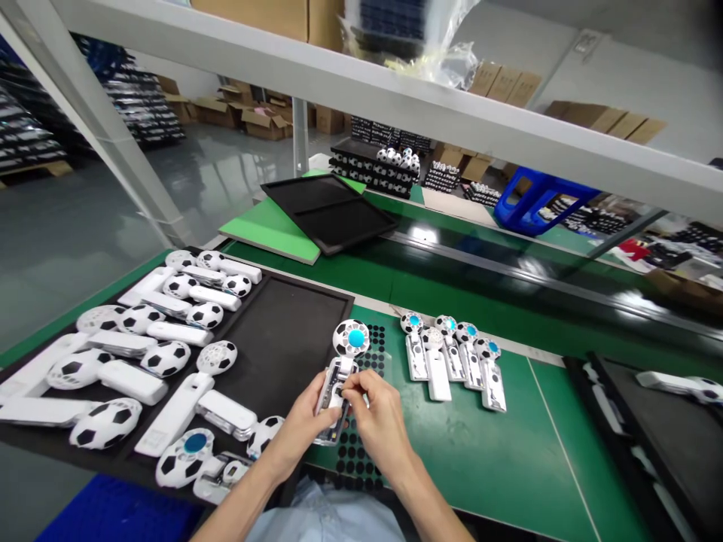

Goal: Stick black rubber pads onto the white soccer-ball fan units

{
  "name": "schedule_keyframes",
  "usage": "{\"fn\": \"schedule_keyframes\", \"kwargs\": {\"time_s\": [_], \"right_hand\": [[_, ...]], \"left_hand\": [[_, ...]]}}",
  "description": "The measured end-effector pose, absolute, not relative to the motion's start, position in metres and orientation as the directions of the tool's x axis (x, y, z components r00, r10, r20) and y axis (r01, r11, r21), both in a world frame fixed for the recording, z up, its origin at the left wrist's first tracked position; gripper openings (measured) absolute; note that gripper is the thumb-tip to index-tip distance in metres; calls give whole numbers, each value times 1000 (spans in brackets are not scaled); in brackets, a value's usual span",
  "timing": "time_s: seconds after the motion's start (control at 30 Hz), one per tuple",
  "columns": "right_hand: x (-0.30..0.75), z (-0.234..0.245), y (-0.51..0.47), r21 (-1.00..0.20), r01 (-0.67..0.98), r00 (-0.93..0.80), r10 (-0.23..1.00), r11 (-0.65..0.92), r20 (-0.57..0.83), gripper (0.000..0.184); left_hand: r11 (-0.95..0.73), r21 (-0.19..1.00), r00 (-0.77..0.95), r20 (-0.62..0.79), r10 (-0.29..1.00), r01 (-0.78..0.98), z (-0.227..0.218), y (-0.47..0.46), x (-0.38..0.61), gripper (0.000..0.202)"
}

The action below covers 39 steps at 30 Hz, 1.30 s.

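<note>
My left hand [302,423] grips the handle of a small handheld fan [351,339] with a football-patterned head and a blue centre. The head points away from me, and the inner parts of the handle show. Over that handle my right hand [379,423] is closed in a pinch, fingertips at its right side; whatever they hold is hidden. Under and beside the hands lies a sheet of round black stickers [353,458]. Several similar fans [466,354] lie in a row on the green table to the right, most with handles showing inner parts.
On the left, a black tray [282,324] holds many football-headed fans [163,357]. Another black tray [666,436] stands at the right edge. Behind, an empty-looking black tray [330,211] rests on a green board [271,229]. A metal beam [395,86] crosses above.
</note>
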State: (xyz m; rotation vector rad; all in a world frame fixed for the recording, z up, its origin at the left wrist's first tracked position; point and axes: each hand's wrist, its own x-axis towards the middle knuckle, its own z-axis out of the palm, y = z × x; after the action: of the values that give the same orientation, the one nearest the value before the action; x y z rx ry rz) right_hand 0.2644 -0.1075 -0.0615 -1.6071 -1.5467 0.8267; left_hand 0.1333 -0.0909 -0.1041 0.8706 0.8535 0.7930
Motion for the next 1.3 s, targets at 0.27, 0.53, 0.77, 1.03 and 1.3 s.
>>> {"fn": "schedule_keyframes", "kwargs": {"time_s": [0.27, 0.53, 0.77, 1.03, 1.3], "right_hand": [[262, -64, -109, -813, 582, 79, 995, 3, 61, 18], [261, -65, -109, -760, 649, 66, 996, 0, 57, 17], [264, -65, -107, -777, 628, 51, 994, 40, 92, 18], [261, -77, -114, -765, 614, 46, 959, 193, 279, 23], [259, -88, -128, -785, 568, 101, 925, 248, 366, 48]], "left_hand": [[386, 898, 401, -280, 872, -213, -106, -93, 134, 52], [354, 912, 402, -251, 880, -206, -110, -92, 136, 50], [300, 947, 435, -223, 872, -117, -113, -88, 133, 48], [343, 916, 378, -248, 892, -207, -106, -89, 141, 50], [385, 879, 332, -287, 899, -283, -92, -93, 144, 42]]}}
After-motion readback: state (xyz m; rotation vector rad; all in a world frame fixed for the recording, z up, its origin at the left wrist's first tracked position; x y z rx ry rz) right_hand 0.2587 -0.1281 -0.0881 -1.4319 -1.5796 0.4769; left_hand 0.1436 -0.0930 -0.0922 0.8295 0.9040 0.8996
